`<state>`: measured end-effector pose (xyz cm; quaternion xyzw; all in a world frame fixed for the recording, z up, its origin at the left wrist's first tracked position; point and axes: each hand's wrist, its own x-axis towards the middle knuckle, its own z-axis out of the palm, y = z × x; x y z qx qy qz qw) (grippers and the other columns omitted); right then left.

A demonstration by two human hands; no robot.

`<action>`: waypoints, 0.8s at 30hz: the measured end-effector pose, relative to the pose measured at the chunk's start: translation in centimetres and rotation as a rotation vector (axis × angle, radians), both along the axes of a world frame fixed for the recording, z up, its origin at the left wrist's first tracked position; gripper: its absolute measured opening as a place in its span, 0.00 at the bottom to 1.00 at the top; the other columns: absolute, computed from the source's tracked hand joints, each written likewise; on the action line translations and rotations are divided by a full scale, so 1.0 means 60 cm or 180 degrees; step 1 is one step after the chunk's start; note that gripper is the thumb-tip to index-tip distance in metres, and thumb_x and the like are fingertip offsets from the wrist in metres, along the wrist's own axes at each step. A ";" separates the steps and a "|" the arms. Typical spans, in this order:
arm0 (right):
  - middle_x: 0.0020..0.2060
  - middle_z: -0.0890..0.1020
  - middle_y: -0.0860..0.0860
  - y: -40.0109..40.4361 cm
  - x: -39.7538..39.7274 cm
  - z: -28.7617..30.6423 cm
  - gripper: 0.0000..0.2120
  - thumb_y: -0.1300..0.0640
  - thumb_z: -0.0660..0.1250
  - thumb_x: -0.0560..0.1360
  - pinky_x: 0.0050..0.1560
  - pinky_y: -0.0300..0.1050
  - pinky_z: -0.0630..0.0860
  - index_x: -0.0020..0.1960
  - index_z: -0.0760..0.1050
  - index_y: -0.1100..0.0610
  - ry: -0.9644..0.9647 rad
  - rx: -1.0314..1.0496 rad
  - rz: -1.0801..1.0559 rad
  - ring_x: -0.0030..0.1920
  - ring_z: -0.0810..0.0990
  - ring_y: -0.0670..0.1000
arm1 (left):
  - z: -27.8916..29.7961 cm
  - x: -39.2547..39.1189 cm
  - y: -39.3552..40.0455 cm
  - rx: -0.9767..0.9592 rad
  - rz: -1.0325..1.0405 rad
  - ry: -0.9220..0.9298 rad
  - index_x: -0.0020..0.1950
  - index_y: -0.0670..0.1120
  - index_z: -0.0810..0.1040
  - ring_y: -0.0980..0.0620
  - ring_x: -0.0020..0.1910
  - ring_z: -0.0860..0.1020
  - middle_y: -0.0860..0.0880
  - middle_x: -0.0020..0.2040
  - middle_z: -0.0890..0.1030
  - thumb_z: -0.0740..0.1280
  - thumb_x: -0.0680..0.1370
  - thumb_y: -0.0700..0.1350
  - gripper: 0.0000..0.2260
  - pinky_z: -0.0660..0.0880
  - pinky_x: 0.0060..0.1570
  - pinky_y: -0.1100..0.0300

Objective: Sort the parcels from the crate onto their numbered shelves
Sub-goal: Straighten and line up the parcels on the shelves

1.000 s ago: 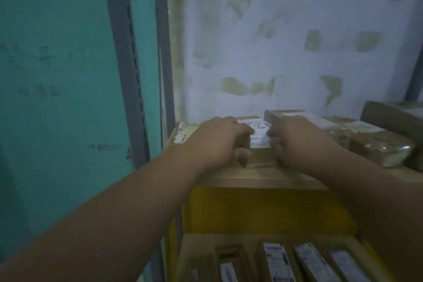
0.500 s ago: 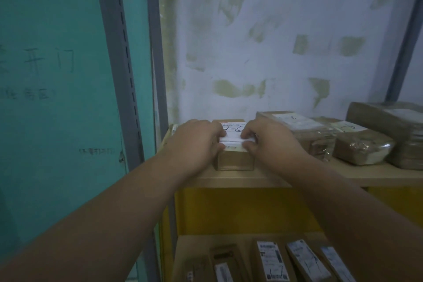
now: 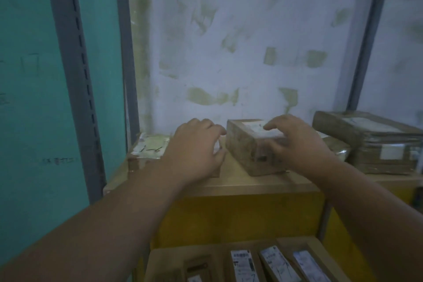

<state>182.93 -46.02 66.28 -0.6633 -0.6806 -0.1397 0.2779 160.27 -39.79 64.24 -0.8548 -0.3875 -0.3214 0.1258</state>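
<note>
The wooden shelf [image 3: 240,184] is running across the middle of the scene, in front of a patchy white wall [image 3: 251,41], with a grey slotted upright [image 3: 75,75] standing at its left. A large taped parcel [image 3: 375,142] is sitting at the far right. A brown parcel [image 3: 245,146] is lying at the shelf's centre, its white label facing up. The right hand [image 3: 297,144] is resting over this parcel's right side, fingers spread and bent around its top and near edge. The left hand [image 3: 194,146] is lying just left of it, fingers loosely curled over a smaller box that is mostly hidden. At the far left, a flat parcel marked 1-6 [image 3: 148,147] is lying. Below, labelled parcels [image 3: 242,263] are standing in a lower shelf.
</note>
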 end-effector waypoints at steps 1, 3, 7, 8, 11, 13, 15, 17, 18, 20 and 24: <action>0.67 0.74 0.47 -0.001 0.024 0.006 0.19 0.50 0.70 0.78 0.62 0.39 0.63 0.67 0.75 0.50 0.0005 -0.0089 -0.0075 0.67 0.71 0.48 | 0.003 0.021 0.000 0.0025 -0.0006 0.0057 0.68 0.55 0.73 0.50 0.61 0.72 0.53 0.64 0.76 0.64 0.78 0.57 0.19 0.69 0.61 0.52; 0.70 0.73 0.48 0.003 0.060 0.013 0.24 0.46 0.70 0.77 0.65 0.42 0.65 0.71 0.72 0.50 0.0019 -0.0339 -0.0168 0.68 0.71 0.49 | 0.009 0.063 0.003 0.0072 0.0029 0.0118 0.68 0.55 0.73 0.49 0.61 0.72 0.53 0.64 0.76 0.64 0.78 0.57 0.19 0.68 0.61 0.52; 0.65 0.77 0.48 0.020 0.091 0.006 0.22 0.45 0.70 0.77 0.58 0.42 0.69 0.69 0.75 0.50 0.0117 -0.0578 -0.0016 0.61 0.75 0.49 | 0.016 0.131 0.006 0.0031 0.0227 0.0312 0.70 0.57 0.72 0.47 0.62 0.71 0.53 0.66 0.76 0.65 0.77 0.59 0.21 0.67 0.61 0.51; 0.63 0.78 0.48 0.025 0.095 0.001 0.21 0.46 0.71 0.76 0.55 0.41 0.69 0.67 0.76 0.50 0.0127 -0.0516 0.0055 0.57 0.75 0.48 | 0.016 0.140 0.005 -0.0022 0.0275 0.0358 0.69 0.57 0.73 0.47 0.61 0.71 0.53 0.66 0.76 0.65 0.77 0.59 0.21 0.68 0.61 0.51; 0.58 0.78 0.47 0.032 0.103 -0.011 0.19 0.45 0.72 0.75 0.51 0.40 0.68 0.64 0.78 0.50 0.0209 -0.0320 0.0212 0.52 0.73 0.45 | 0.015 0.144 0.000 -0.0151 0.0442 0.0390 0.66 0.57 0.76 0.48 0.59 0.71 0.54 0.62 0.79 0.66 0.77 0.58 0.18 0.69 0.60 0.50; 0.56 0.77 0.47 0.034 0.105 -0.016 0.18 0.45 0.72 0.75 0.51 0.43 0.70 0.62 0.79 0.51 0.0340 -0.0213 0.0348 0.53 0.75 0.47 | 0.016 0.138 -0.005 -0.0219 0.0524 0.0318 0.64 0.57 0.76 0.49 0.59 0.71 0.55 0.60 0.80 0.67 0.77 0.56 0.16 0.70 0.59 0.50; 0.56 0.78 0.48 0.036 0.102 -0.019 0.17 0.45 0.73 0.74 0.55 0.46 0.74 0.60 0.80 0.51 0.0431 -0.0120 0.0489 0.55 0.77 0.49 | 0.018 0.130 -0.008 -0.0301 0.0601 0.0281 0.64 0.59 0.76 0.50 0.61 0.70 0.56 0.60 0.80 0.68 0.77 0.55 0.16 0.69 0.58 0.53; 0.55 0.78 0.48 0.038 0.095 -0.022 0.16 0.44 0.73 0.74 0.57 0.49 0.75 0.59 0.81 0.50 0.0408 -0.0093 0.0560 0.56 0.77 0.51 | 0.021 0.119 -0.008 -0.0425 0.0691 0.0238 0.65 0.61 0.75 0.51 0.61 0.70 0.55 0.59 0.79 0.68 0.76 0.55 0.17 0.70 0.58 0.53; 0.55 0.78 0.48 0.039 0.092 -0.022 0.17 0.43 0.73 0.74 0.58 0.51 0.76 0.59 0.81 0.50 0.0395 -0.0095 0.0570 0.56 0.77 0.51 | 0.022 0.115 -0.008 -0.0468 0.0729 0.0208 0.64 0.63 0.75 0.52 0.61 0.70 0.55 0.58 0.79 0.68 0.75 0.56 0.17 0.71 0.58 0.52; 0.56 0.78 0.48 0.040 0.087 -0.020 0.17 0.42 0.72 0.74 0.58 0.53 0.77 0.59 0.81 0.49 0.0374 -0.0121 0.0542 0.56 0.78 0.51 | 0.022 0.110 -0.008 -0.0517 0.0780 0.0193 0.63 0.64 0.74 0.52 0.60 0.71 0.55 0.57 0.79 0.67 0.74 0.58 0.18 0.73 0.58 0.48; 0.56 0.79 0.47 0.036 0.081 -0.021 0.17 0.42 0.72 0.74 0.57 0.53 0.77 0.59 0.80 0.49 0.0368 -0.0129 0.0465 0.56 0.78 0.50 | 0.023 0.111 -0.007 -0.0427 0.0729 0.0277 0.64 0.62 0.75 0.51 0.61 0.71 0.55 0.56 0.80 0.67 0.74 0.57 0.18 0.74 0.58 0.47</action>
